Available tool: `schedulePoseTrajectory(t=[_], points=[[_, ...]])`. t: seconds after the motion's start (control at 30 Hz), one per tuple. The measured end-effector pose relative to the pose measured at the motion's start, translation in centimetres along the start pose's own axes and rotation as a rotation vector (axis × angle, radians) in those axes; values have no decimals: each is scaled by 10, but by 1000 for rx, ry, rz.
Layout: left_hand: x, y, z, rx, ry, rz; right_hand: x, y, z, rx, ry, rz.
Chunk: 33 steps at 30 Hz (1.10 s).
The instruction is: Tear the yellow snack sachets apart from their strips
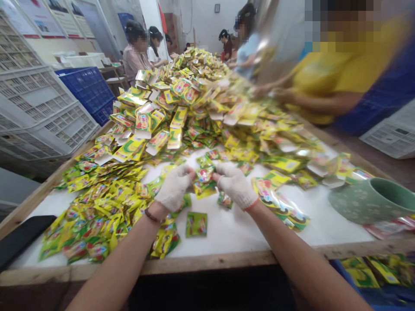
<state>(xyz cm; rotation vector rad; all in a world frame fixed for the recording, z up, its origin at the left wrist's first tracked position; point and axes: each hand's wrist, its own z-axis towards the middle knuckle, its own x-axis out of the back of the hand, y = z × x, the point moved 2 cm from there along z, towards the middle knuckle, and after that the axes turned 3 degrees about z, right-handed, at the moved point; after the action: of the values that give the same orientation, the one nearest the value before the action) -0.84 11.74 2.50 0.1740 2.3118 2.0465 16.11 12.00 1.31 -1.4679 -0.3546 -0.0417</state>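
Observation:
Both my hands wear white gloves with the fingertips bare. Between them, over the white tabletop, are small green and yellow printed sachets (pixel 205 174). My left hand (pixel 175 185) pinches them from the left side, and my right hand (pixel 236 183) pinches the right side. Below the hands a single green sachet (pixel 196 224) lies flat on the table. A heap of sachets (pixel 106 216) spreads beside my left forearm. Right of my right hand lie flat, shiny yellow packets (pixel 280 203). Beyond the hands rises a large pile of yellow cardboard boxes (pixel 175 116), many with open flaps.
A green flowered pot (pixel 356 201) lies at the right. A black phone-like object (pixel 26 237) rests on the left edge. Blue bin (pixel 372 276) with packets sits below right. White crates (pixel 39 99) stand left. A person in yellow (pixel 337 77) works at the right; several others sit farther back.

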Motion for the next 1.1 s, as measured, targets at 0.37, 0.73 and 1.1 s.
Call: schedulePoseTrajectory(t=[0.37, 0.73, 1.1], points=[[-7, -2, -7, 113, -17, -379, -3, -13, -6, -131, 145, -52], [-13, -3, -5, -1, 142, -445, -8, -6, -6, -137, 148, -10], [-17, 9, 18, -293, 33, 70, -19, -2, 0, -210, -38, 547]])
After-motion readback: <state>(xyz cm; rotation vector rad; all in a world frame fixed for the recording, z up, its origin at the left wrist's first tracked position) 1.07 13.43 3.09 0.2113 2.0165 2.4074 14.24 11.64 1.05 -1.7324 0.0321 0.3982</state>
